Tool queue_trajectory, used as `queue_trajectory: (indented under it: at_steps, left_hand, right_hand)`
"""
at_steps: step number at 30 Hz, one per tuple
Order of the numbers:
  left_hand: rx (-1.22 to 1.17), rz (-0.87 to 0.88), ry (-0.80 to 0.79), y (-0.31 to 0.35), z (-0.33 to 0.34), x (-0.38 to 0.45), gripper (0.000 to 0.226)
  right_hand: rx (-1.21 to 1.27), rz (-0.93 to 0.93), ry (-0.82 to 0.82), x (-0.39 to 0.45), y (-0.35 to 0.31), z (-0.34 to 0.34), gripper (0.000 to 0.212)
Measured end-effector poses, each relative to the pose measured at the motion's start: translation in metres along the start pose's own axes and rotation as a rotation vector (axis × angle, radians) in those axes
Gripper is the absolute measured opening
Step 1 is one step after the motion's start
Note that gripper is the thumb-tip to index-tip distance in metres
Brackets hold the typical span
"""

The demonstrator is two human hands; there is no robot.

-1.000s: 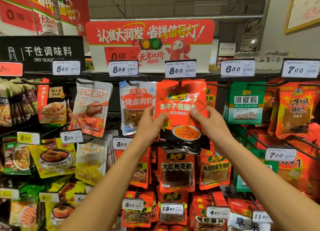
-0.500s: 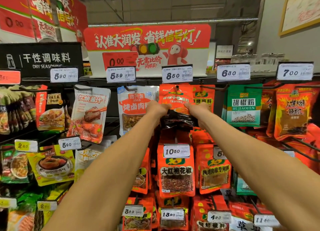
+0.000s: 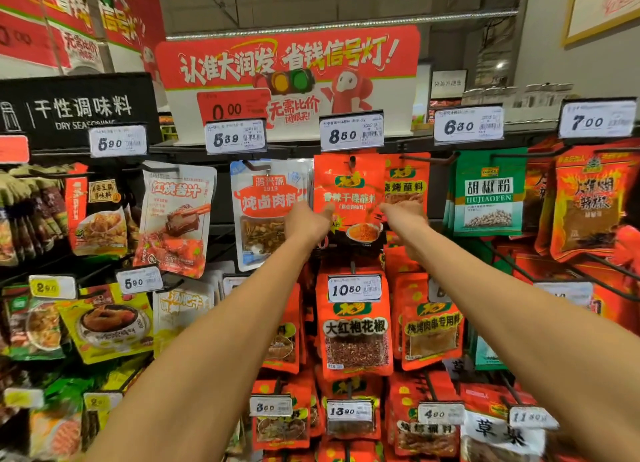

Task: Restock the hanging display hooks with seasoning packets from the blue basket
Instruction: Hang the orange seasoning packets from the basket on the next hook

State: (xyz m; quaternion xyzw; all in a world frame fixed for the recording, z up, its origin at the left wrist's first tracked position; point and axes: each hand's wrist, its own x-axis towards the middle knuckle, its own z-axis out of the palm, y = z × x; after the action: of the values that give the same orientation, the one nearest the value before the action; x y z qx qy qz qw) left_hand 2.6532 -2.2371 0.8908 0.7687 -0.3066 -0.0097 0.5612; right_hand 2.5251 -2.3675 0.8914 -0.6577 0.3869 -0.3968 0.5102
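A red seasoning packet (image 3: 349, 188) hangs on the top-row hook (image 3: 352, 159) under the 8.50 price tag (image 3: 351, 132). My left hand (image 3: 308, 221) reaches up and pinches the packet's lower left edge. At the lower right edge, my right hand (image 3: 403, 212) pinches it too, with its lower fingers curled. Both arms stretch up from the bottom of the view. The blue basket is out of view.
Hooks full of packets surround it: a white pouch (image 3: 266, 212) to the left, another red packet (image 3: 407, 184) just behind to the right, and green pepper packets (image 3: 488, 191) further right. Red packets under the 10.50 tag (image 3: 354, 288) hang below. A red promotional sign (image 3: 291, 70) stands above.
The red packet, first held in front of the hook and then lifted and folded up against it, now hangs flat. Both hands have slid down to its lower sides.
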Motion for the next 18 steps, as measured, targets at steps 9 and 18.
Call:
queue_trajectory:
  at_steps: [9,18]
  left_hand:
    - [-0.436,-0.02,-0.225,0.006,-0.048,-0.077,0.019]
    - [-0.687,-0.267,-0.27,-0.019,-0.014,-0.195,0.015]
  right_hand:
    - [0.217,-0.051,-0.249,-0.076,-0.003,-0.065,0.019]
    - [0.276,-0.011,-0.285,-0.13,0.101,-0.179,0.024]
